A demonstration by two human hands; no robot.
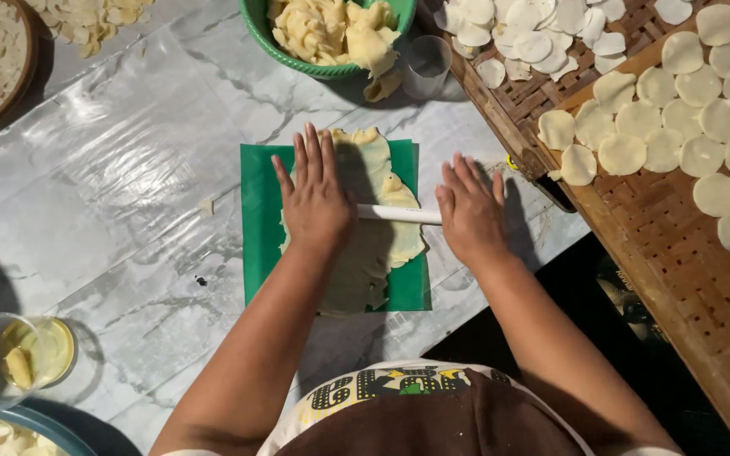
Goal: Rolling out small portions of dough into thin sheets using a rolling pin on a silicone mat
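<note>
A green cutting mat (257, 253) lies on the plastic-covered marble table. A thin sheet of pale dough (386, 245) is spread over it. A white rolling pin (399, 214) lies across the dough. My left hand (316, 198) presses flat on the pin's left end, fingers spread. My right hand (469, 209) presses flat on its right end, past the mat's edge. Most of the pin is hidden under my palms.
A green bowl (274, 38) of dough scraps and a clear cup (426, 63) stand behind the mat. Woven trays (635, 211) with several round dough discs (623, 154) fill the right. A glass (10, 359) sits front left, a dish (23, 51) back left.
</note>
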